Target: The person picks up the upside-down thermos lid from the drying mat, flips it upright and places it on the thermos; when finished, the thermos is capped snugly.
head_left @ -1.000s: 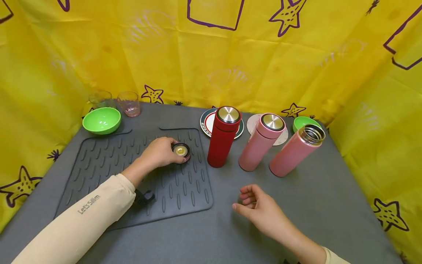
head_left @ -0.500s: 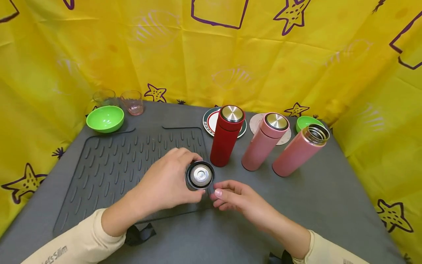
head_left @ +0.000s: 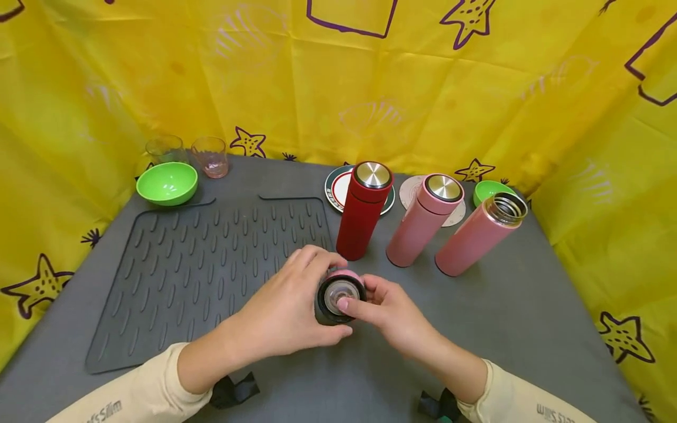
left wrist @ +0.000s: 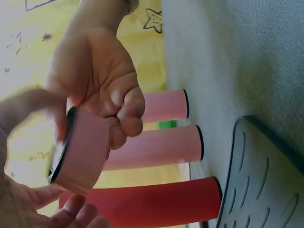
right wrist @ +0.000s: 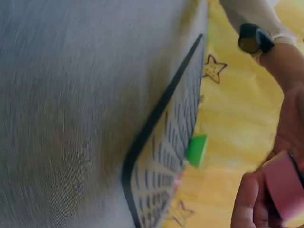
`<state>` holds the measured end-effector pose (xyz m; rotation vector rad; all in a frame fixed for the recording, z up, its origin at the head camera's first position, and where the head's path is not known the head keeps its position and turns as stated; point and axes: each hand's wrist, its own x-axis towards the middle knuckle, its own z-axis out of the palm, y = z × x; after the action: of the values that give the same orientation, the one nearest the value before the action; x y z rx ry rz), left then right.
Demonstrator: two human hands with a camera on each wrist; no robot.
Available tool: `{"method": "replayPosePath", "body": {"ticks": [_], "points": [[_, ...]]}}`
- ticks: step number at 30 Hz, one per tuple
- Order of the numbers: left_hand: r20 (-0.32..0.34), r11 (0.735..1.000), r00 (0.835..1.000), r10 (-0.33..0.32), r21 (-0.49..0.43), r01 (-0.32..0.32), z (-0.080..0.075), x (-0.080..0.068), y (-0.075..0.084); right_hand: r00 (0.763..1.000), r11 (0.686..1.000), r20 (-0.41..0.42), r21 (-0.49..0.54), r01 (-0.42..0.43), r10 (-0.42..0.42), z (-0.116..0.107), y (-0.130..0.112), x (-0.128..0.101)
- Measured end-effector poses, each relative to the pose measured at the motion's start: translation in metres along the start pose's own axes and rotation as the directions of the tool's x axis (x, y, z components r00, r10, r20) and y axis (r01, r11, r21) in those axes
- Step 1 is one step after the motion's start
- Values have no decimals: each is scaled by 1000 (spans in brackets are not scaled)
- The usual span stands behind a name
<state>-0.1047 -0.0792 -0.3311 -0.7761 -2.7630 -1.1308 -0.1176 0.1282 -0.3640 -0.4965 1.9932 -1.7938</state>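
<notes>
A pink bottle lid (head_left: 338, 296), its hollow dark-rimmed underside turned up in the head view, is between my two hands. The left hand (head_left: 296, 302) curves around its left side, fingers at the far rim and thumb held slightly off the near rim. From the right, my right hand (head_left: 394, 311) pinches it, thumb tip over the inside and fingers behind. In the left wrist view the lid's pink side (left wrist: 83, 149) shows. Beyond the hands stands an uncapped pink bottle (head_left: 473, 241) with a bare steel mouth. Left of it are a capped pink bottle (head_left: 420, 226) and a capped red bottle (head_left: 362, 217).
A grey ridged drying mat (head_left: 174, 282) covers the table's left side. At the back left are a green bowl (head_left: 167, 184) and two drinking glasses (head_left: 211, 158). Two plates (head_left: 333, 191) lie behind the bottles, with another green bowl (head_left: 489, 189) at the back right.
My left hand has brought the lid from above the mat toward me and rightward, turning its underside up. The right hand has moved left and taken hold of it.
</notes>
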Motion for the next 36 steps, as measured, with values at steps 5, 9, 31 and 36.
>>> {"method": "replayPosePath", "body": {"ticks": [5, 9, 31, 36], "points": [[110, 900, 987, -116, -410, 152, 0, 10, -13, 857, 779, -52, -447, 439, -512, -8, -3, -7], [171, 842, 984, -49, -522, 133, 4, 14, -21, 581, 406, 53, -665, 627, -812, -12, -8, -3], [-60, 866, 976, 211, -451, -215, 13, 5, -14, 266, 99, 147, -675, 731, -953, -9, -9, 6], [-81, 862, 977, 195, -460, -210, 14, 5, -12, 311, 131, 141, -691, 710, -940, -11, -6, 2]]}}
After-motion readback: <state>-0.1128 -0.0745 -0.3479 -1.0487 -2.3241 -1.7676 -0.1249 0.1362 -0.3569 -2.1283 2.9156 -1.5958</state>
